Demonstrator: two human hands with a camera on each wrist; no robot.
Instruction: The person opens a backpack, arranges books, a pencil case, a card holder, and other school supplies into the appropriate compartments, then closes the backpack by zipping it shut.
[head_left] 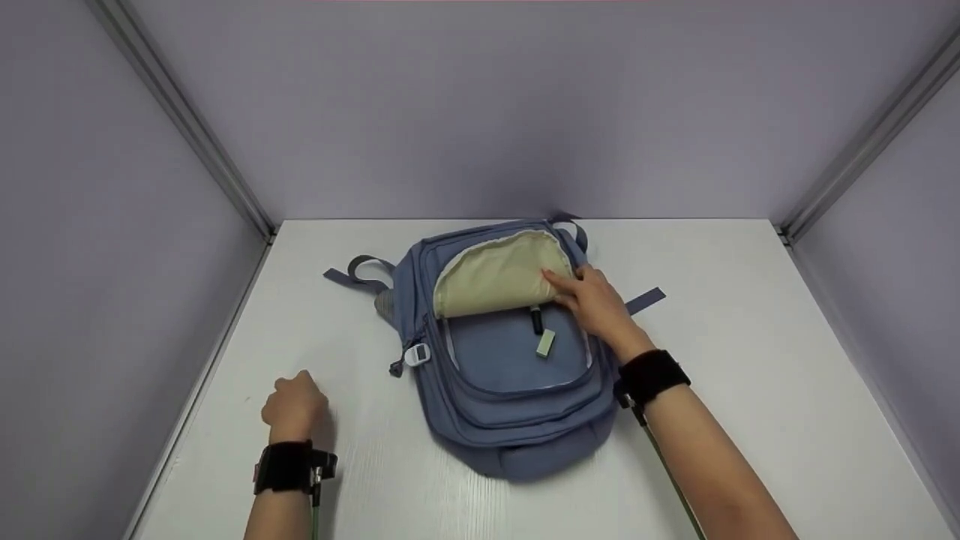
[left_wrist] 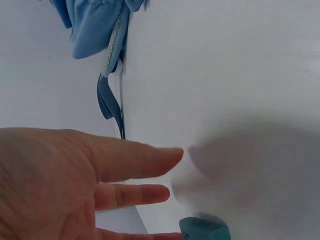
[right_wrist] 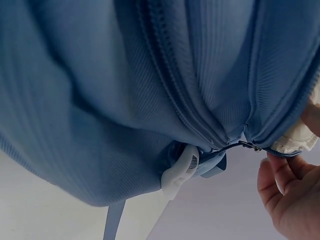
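A blue backpack (head_left: 517,420) lies on the table, its front pocket unzipped and the flap (head_left: 495,277) folded back to show cream lining. My right hand (head_left: 596,304) pinches the flap's right edge, thumb on the lining. In the right wrist view its fingers (right_wrist: 285,172) meet the zipped edge beside the lining (right_wrist: 300,137). Below the flap lie a small black tube (head_left: 536,321) and a pale green block (head_left: 546,343). Left of the backpack, my left hand (head_left: 296,405) is low over the table. Its fingers extend toward the tabletop, one tip against a small teal block (left_wrist: 204,230).
A white digital tag (head_left: 417,355) hangs at the backpack's left side. Loose straps (head_left: 352,279) stick out to the left, and another strap (head_left: 646,300) to the right. Grey panels (head_left: 480,112) enclose the white table (head_left: 720,315) at the back and both sides.
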